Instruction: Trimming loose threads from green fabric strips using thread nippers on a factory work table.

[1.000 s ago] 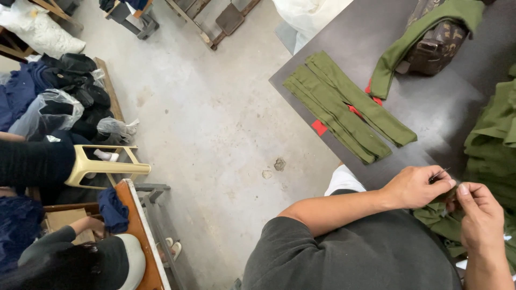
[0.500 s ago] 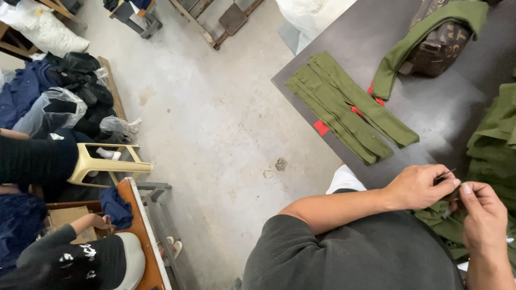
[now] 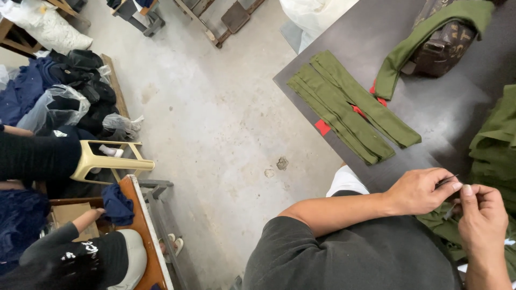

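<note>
Fingers of the left hand (image 3: 419,191) pinch a thin dark tool (image 3: 447,181); the right hand (image 3: 482,215), curled, grips crumpled olive-green fabric (image 3: 438,223) beside the dark grey table (image 3: 430,115).

small red tags (image 3: 322,127) on folded green strips (image 3: 344,110), dark table (image 3: 441,113)

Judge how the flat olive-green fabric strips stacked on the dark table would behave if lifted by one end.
The flat olive-green fabric strips would probably droop limply, since they lie thin and flat on the dark table. They look light for their length. Being loosely overlapped, not bound, the stack would likely slide apart if pushed.
</note>
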